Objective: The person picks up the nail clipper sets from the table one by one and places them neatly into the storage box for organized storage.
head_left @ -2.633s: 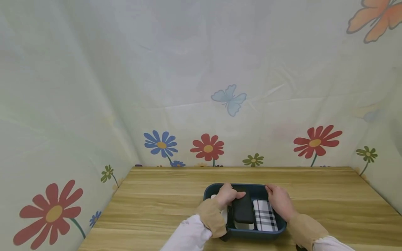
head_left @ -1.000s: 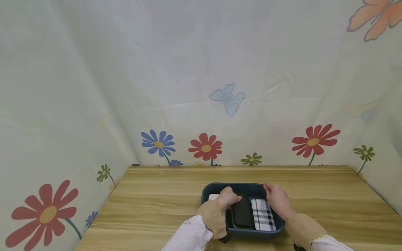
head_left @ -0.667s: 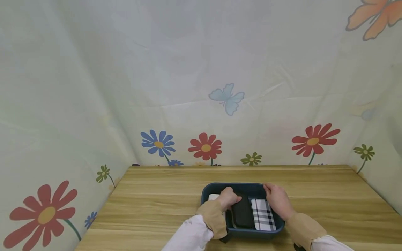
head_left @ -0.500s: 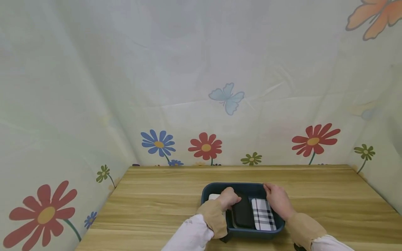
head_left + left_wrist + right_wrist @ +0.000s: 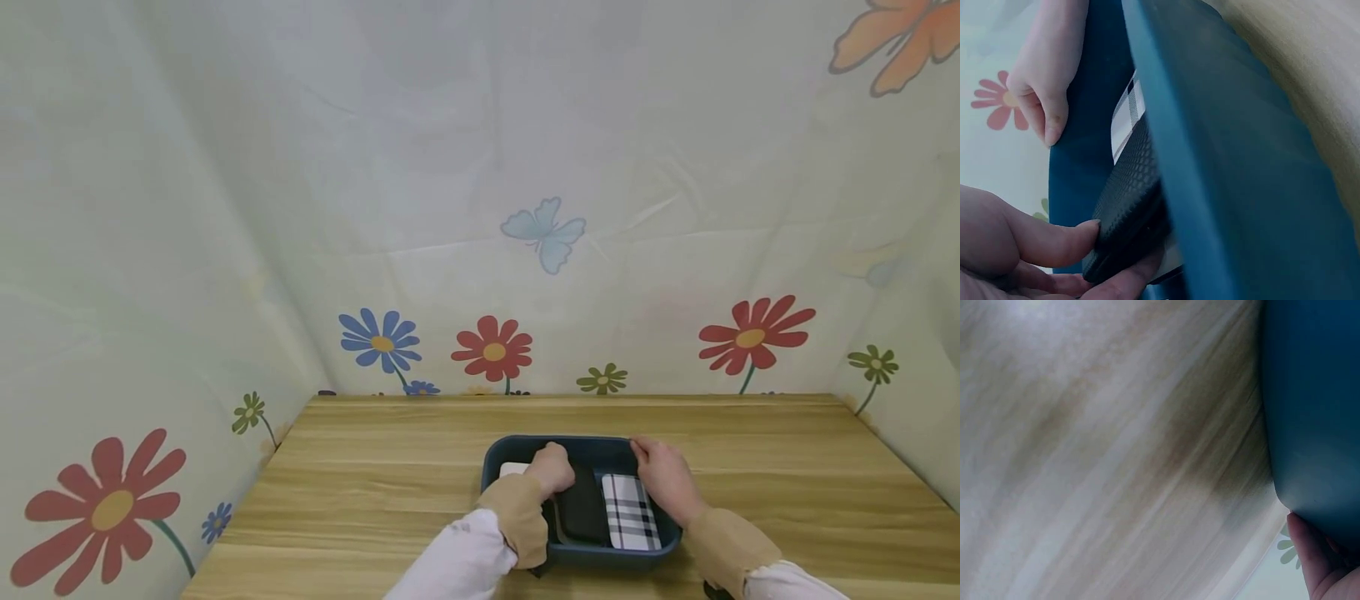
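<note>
A dark blue bin [image 5: 600, 557] sits on the wooden table. My left hand [image 5: 551, 469] reaches into it and pinches the far left part of a black textured wallet [image 5: 583, 510]. In the left wrist view, the thumb [image 5: 1060, 240] lies on the wallet's upper face and fingers are beneath it. My right hand [image 5: 666, 479] grips the bin's rim at the far right corner. Right of the wallet lies a flat black-and-white plaid item [image 5: 632, 512]. A white item [image 5: 512, 468] at the left is mostly hidden by the left hand.
The wooden tabletop [image 5: 390, 467] extends around the bin on all sides. Behind it hangs a pale curtain [image 5: 420, 208] printed with flowers and butterflies. A small dark object [image 5: 717, 592] shows by the right sleeve at the bottom edge.
The black wallet has sunk lower into the bin and covers the white thing seen beneath its near end before. My left hand has turned slightly. The right hand stays on the rim.
</note>
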`<state>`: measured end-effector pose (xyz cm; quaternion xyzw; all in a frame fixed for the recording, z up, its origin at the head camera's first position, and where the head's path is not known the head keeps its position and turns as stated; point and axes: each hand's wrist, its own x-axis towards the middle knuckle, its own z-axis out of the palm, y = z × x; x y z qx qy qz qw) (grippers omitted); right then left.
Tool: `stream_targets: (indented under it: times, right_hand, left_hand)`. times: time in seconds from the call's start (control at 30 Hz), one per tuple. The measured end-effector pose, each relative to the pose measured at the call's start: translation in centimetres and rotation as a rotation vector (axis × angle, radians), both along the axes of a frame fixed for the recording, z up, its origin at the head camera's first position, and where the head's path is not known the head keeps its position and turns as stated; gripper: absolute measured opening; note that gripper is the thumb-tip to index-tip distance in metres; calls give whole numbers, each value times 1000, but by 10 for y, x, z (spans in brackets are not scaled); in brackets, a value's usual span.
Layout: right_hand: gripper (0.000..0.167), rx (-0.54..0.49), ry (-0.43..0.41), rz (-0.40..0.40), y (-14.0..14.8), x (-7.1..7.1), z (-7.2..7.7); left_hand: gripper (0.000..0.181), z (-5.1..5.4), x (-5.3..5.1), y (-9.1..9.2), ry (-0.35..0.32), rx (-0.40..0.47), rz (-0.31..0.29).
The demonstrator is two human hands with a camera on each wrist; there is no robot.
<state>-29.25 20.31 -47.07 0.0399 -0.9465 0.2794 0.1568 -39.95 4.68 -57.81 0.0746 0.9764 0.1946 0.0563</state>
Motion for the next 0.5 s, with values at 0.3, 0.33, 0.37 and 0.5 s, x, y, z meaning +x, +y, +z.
stream_targets:
  times: [0.3, 0.33, 0.37, 0.5]
  right_hand:
    - [23, 0, -15, 4, 0, 1, 2]
    - [22, 0, -14, 3, 0, 1, 2]
    - [22, 2, -10, 4, 0, 1, 2]
    - [22, 7, 13, 6, 0, 0, 2]
  left_hand:
    - [16, -19, -22, 7, 41, -181, -46]
    - [13, -16, -19, 7, 53, -188, -55]
    - [12, -15, -17, 7, 76, -194, -69]
    - [11, 6, -1, 6, 87, -236, -98]
